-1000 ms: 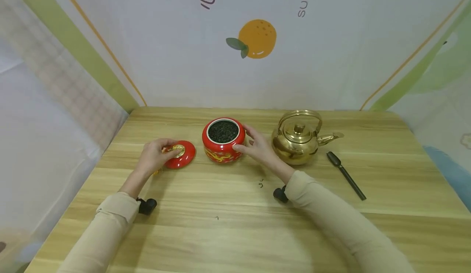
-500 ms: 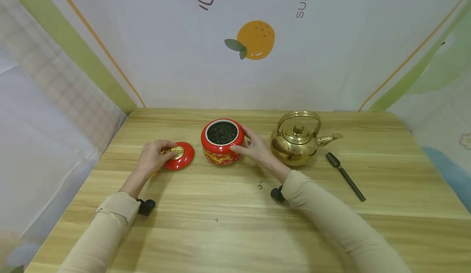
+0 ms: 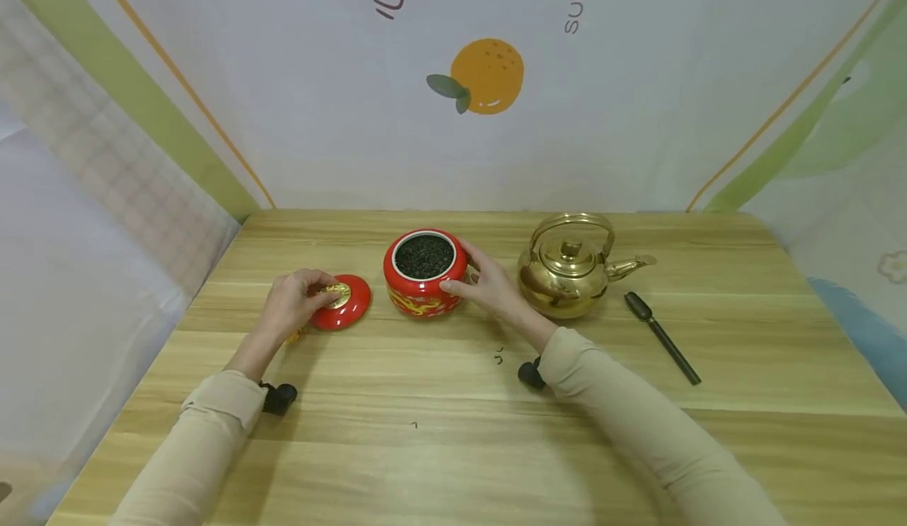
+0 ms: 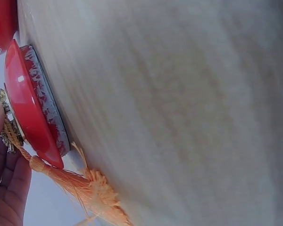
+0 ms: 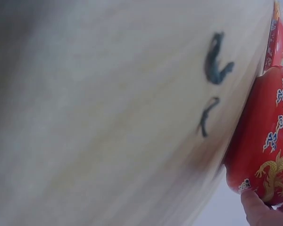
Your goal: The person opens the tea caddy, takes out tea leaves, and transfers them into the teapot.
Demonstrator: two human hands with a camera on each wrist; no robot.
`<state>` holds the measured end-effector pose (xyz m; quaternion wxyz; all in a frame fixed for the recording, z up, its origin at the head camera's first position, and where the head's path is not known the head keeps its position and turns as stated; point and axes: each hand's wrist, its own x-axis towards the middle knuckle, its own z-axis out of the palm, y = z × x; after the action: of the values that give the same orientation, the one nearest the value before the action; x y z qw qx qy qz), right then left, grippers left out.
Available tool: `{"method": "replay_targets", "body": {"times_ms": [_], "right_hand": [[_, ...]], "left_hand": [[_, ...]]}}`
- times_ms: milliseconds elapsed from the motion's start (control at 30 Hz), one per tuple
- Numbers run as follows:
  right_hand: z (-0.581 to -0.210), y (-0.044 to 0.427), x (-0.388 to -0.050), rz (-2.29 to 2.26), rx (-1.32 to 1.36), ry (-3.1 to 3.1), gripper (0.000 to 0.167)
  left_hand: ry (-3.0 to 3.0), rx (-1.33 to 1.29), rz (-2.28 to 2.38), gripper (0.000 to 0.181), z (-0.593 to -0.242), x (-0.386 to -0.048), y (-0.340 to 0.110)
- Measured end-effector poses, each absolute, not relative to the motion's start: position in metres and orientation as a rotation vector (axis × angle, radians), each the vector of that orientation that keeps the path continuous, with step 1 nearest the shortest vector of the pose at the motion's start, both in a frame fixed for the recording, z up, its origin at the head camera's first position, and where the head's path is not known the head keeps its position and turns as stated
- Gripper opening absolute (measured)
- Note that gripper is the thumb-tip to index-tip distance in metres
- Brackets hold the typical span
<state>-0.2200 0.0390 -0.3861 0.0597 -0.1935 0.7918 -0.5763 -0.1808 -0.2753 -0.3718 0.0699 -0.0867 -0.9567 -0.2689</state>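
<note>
On the wooden table stands a red tea jar (image 3: 416, 288) with a gold dragon, its mouth uncovered and dark tea leaves (image 3: 423, 257) filling it. My right hand (image 3: 490, 282) grips the jar's right side, thumb in front and fingers behind. Left of the jar lies its red lid (image 3: 350, 313). My left hand (image 3: 289, 304) pinches the gold knob (image 4: 9, 123) on top of that lid. An orange tassel (image 4: 80, 186) hangs from the knob onto the table. In the right wrist view the thumb (image 5: 255, 207) presses the jar's side; the other fingers are mostly hidden.
A brass teapot (image 3: 564, 282) with an upright handle stands right of the jar, near my right wrist. Further right lies a dark tea scoop (image 3: 662, 337). A few stray tea leaves (image 5: 216, 61) lie on the table (image 3: 453, 447) in front of the jar.
The whole scene shifts slightly left in the head view. Both hands keep their hold on the lid knob and the jar, with no other visible movement.
</note>
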Motion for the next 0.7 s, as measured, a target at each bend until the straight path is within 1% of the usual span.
{"method": "replay_targets", "body": {"times_ms": [333, 700], "right_hand": [[-0.386, 0.037, -0.219, -1.758, -0.568, 2.37, 0.079], [-0.386, 0.039, -0.22, -1.783, -0.574, 2.358, 0.078]], "left_hand": [[-2.838, -0.284, -0.821, 0.015, -0.37, -0.177, -0.276], [-2.785, -0.277, -0.948, 0.016, -0.347, -0.176, -0.273]]}}
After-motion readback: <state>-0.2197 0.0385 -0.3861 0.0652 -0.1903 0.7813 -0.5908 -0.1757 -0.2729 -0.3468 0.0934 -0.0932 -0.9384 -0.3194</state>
